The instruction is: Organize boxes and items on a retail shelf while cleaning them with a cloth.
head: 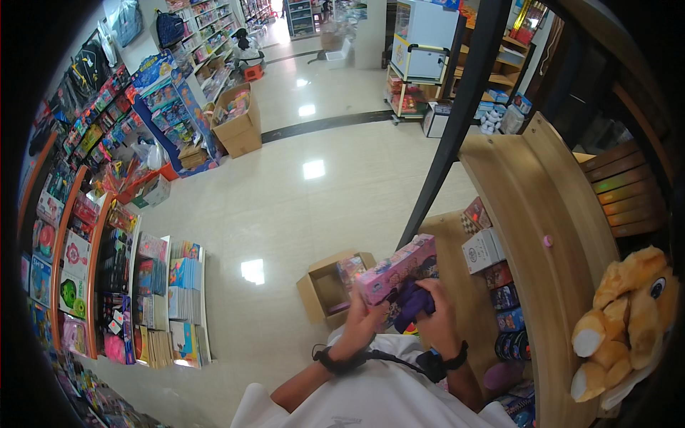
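My left hand (357, 320) grips the near end of a long pink toy box (398, 266) with printed pictures, tilted in front of my body. A bunched purple cloth (411, 304) is in my right hand (440, 307), up against the box's side. Some of the box's lower face is hidden behind the cloth and my fingers. On the floor just beyond my left hand, an open cardboard carton (319, 289) holds a few packaged items (350, 268).
To my right, a wooden shelf unit (530, 182) carries boxed goods, pencil cases (504, 297) and a plush toy (623, 331). A dark post (455, 128) slants close by. Book racks (182, 294) stand left. Farther off are a filled carton (238, 125) and a seated person (247, 49).
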### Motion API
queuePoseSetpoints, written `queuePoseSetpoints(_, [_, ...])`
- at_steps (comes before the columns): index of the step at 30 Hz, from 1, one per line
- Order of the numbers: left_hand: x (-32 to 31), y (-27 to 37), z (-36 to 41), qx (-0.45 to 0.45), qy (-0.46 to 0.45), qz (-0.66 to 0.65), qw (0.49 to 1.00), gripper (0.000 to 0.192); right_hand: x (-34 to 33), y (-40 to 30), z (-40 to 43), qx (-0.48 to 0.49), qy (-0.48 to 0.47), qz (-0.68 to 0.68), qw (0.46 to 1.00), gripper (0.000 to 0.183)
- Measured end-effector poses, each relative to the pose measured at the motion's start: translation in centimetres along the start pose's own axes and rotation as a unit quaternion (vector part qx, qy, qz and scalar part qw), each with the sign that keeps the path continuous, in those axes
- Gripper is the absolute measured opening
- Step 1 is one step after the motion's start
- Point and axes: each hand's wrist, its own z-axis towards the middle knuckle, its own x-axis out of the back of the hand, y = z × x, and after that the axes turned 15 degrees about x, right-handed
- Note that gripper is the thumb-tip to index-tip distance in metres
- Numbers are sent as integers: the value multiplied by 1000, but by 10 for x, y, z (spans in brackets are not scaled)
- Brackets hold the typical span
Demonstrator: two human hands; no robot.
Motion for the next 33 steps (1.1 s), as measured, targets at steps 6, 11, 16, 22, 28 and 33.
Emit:
queuePoseSetpoints(6, [3, -1, -1, 5, -20, 5, 1000, 65, 10, 16, 5, -27, 41, -39, 998, 43])
queuePoseSetpoints(11, [3, 1, -1, 22, -18, 13, 1000, 64, 11, 12, 6, -29, 34, -53, 998, 45])
queuePoseSetpoints(16, [1, -3, 3, -16, -18, 9, 1000, 63, 1, -1, 2, 11, 6, -26, 1000, 47])
queuePoseSetpoints(22, [3, 5, 0, 52, 12, -12, 999, 63, -1, -4, 5, 38, -37, -4, 999, 49])
queuePoseSetpoints(28, [5, -2, 6, -59, -4, -4, 998, 62, 2, 14, 10, 25, 17, -68, 997, 50])
queuePoseSetpoints(33, [5, 5, 5, -56, -10, 8, 998, 62, 4, 10, 15, 26, 25, -62, 997, 50])
